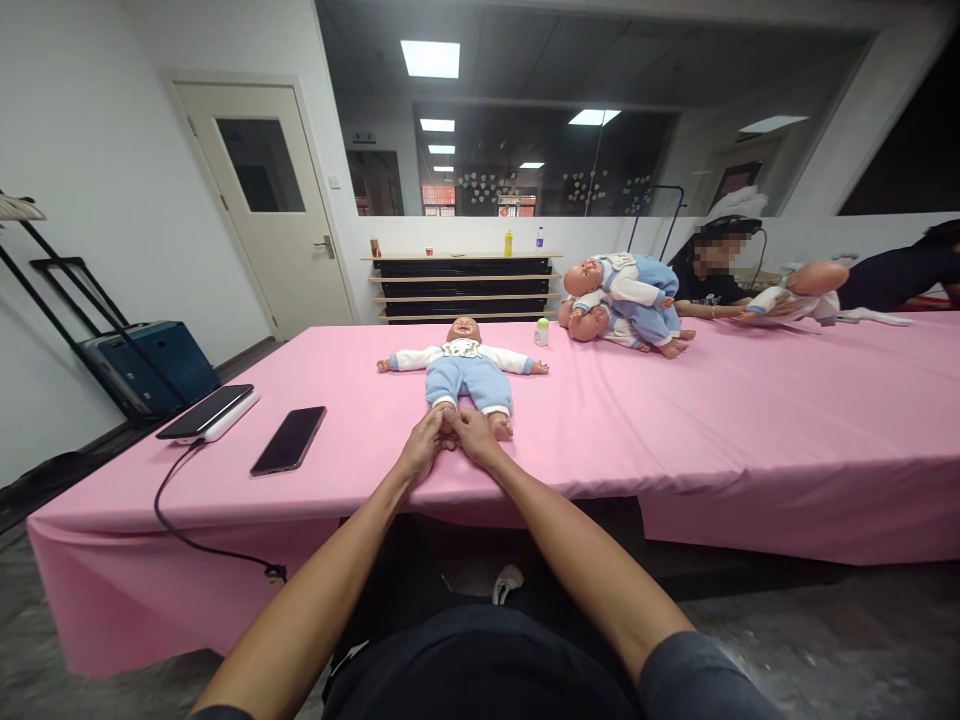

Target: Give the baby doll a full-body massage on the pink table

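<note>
A baby doll (469, 375) in a white top and light blue trousers lies on its back on the pink-covered table (360, 440), arms spread wide and feet toward me. My left hand (424, 440) and my right hand (472, 432) are both wrapped round its foot on the left side, thumbs close together on top. Most of that foot is hidden by my fingers. The doll's other foot (501, 426) lies free beside my right hand. Past the doll's outstretched right-side arm stands a small bottle (541, 332) with a green cap.
Two phones, one dark phone (289, 440) and one on a white power bank (232, 418) with a cable, lie at left. More dolls (630, 300) are piled at the back right. Beyond them a co-worker (712, 270) handles another doll (795, 292).
</note>
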A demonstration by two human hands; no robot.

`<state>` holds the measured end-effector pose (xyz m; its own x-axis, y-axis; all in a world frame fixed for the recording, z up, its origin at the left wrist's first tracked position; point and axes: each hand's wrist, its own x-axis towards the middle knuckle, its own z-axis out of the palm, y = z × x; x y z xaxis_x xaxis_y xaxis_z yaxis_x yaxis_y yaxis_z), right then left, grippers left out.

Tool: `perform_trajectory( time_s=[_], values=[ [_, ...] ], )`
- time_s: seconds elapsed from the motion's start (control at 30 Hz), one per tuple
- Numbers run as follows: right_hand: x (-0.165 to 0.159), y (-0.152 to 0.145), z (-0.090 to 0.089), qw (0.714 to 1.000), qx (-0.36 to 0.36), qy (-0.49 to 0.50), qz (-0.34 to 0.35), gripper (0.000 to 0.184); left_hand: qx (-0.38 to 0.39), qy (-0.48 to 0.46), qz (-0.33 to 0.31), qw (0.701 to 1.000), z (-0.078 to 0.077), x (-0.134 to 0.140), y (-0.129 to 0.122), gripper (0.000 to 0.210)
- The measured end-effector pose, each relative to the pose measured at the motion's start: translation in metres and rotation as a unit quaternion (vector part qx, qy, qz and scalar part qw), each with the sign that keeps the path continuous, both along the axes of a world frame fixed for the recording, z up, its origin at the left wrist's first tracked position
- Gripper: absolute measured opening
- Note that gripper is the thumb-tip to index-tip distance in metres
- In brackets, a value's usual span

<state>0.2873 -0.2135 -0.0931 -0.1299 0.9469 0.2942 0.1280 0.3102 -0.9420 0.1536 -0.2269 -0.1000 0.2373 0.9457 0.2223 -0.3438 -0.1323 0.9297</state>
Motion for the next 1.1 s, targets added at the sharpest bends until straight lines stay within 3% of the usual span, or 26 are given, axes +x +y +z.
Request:
perform_trajectory(
  time_s=[0.7, 1.1],
  values=[
    [-0.001, 0.005, -0.01, 0.999, 0.021, 0.01, 0.03, 0.053, -0.005, 0.012, 0.041, 0.999, -0.002, 0.002, 0.004, 0.05],
    [-0.004, 0.009, -0.014, 0.996, -0.015, 0.061, 0.062, 0.054, 0.002, 0.0, 0.005, 1.0, 0.001, 0.003, 0.0, 0.054]
  ],
)
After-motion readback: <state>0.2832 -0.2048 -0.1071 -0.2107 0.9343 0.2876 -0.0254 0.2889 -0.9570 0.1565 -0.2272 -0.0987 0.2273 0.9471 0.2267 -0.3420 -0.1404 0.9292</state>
